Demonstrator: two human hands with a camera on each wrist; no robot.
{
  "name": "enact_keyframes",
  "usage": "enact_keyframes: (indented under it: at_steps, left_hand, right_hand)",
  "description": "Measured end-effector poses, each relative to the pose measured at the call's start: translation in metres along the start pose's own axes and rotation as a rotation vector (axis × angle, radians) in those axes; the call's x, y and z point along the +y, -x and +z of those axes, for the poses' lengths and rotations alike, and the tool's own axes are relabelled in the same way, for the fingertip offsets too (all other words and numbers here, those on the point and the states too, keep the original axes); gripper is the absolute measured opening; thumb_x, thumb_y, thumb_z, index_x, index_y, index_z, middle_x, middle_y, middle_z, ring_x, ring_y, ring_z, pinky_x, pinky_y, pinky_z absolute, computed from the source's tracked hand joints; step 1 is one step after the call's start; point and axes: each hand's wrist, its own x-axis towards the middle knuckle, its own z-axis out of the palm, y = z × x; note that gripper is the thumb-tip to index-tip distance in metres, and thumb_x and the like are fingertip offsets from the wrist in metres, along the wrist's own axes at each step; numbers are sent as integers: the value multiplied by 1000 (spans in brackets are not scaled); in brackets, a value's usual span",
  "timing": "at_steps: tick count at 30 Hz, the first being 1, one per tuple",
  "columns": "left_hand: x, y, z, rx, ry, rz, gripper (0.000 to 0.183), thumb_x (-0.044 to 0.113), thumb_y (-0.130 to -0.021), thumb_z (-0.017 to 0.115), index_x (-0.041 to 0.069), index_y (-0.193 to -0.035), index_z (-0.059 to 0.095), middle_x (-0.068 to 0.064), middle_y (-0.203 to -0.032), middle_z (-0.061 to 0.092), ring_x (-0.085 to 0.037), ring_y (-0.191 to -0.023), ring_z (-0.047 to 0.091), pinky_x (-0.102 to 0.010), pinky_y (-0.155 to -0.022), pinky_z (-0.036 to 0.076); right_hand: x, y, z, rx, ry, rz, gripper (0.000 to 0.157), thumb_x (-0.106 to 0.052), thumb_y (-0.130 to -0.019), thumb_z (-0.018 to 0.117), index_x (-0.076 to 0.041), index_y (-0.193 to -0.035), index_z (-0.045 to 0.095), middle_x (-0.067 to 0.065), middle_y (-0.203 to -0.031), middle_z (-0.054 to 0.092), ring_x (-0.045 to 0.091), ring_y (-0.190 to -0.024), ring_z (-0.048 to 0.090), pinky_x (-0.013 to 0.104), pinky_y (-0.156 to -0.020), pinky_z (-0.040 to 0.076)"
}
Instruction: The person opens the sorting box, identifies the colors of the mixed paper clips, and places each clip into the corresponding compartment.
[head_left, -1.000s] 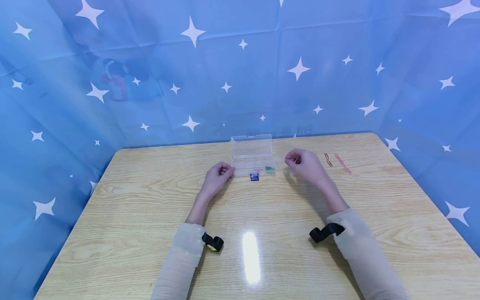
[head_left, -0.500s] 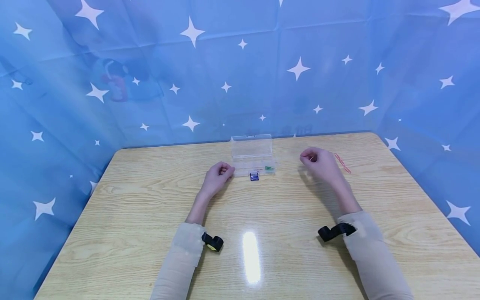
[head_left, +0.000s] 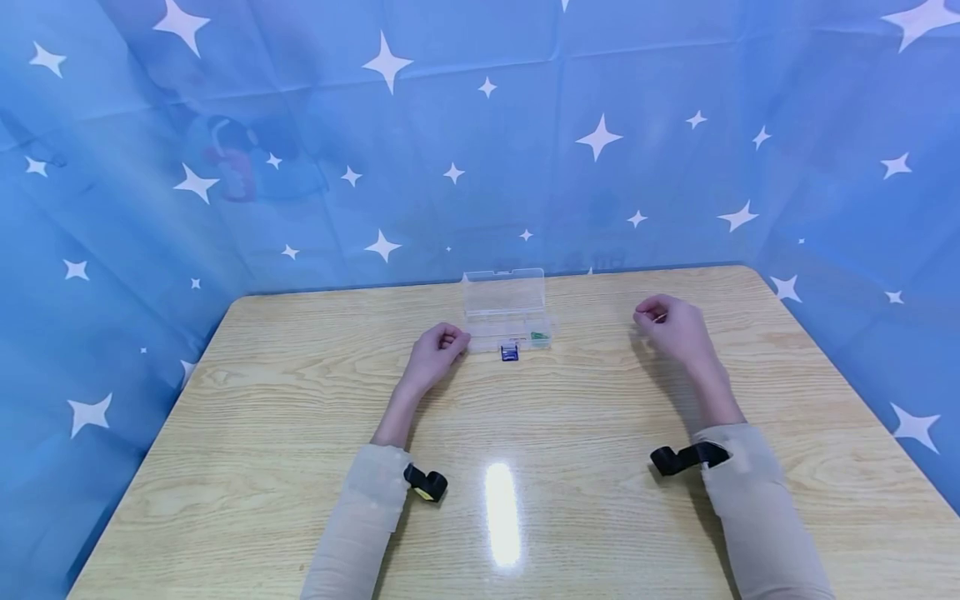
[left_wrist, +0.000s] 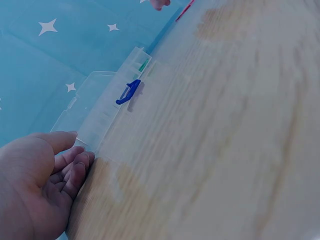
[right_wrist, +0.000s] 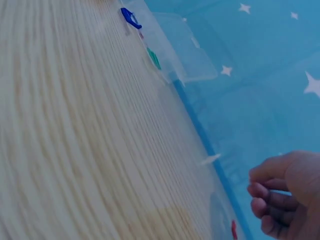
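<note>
A clear plastic compartment box (head_left: 495, 325) stands with its lid raised near the table's far edge. My left hand (head_left: 437, 354) holds its left end; in the left wrist view the thumb and curled fingers meet the box corner. A blue latch (head_left: 509, 353) hangs at the front, and a green paper clip (head_left: 539, 336) lies in the right compartment. My right hand (head_left: 678, 332) is over the right side of the table, fingers loosely curled, with nothing seen held. Beneath it the linked paper clips are mostly hidden; a red paper clip (right_wrist: 234, 229) shows in the right wrist view.
The wood-grain table (head_left: 570, 500) ends at a blue curtain (head_left: 480, 167) with white stars, close behind the box. Black wrist cameras (head_left: 690, 457) are strapped over both sleeves. A bright light reflection lies on the table's middle.
My right hand has moved right, away from the box, and now covers the brown and red paper clips that were visible before. The left hand and box have stayed put.
</note>
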Motion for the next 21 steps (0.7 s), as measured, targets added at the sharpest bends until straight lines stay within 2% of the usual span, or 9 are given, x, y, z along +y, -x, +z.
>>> enact_keyframes:
  at_steps: [4,8,21]
  left_hand:
    - [1,0,0,-1,6,-6,20,22,-102,63,2,-104,65,-9,-90,63,-19,-80,62,-26,-73,48]
    - [2,0,0,-1,4,-9,20,21,-102,63,1,-103,65,-9,-89,63,-19,-79,61,-26,-72,48]
    - [-1,-1,1,4,9,-6,19,20,-102,63,2,-104,65,-8,-89,63,-18,-79,61,-26,-73,48]
  right_hand:
    - [7,1,-3,24,30,14,26,-18,-101,58,4,-110,68,19,-95,68,26,-79,62,29,-63,48]
    - [12,3,-5,42,62,33,27,-17,-101,57,6,-110,68,21,-96,68,31,-84,63,34,-66,46]
    - [24,5,-11,53,114,119,29,-16,-98,60,10,-109,67,24,-97,68,35,-83,63,39,-68,47]
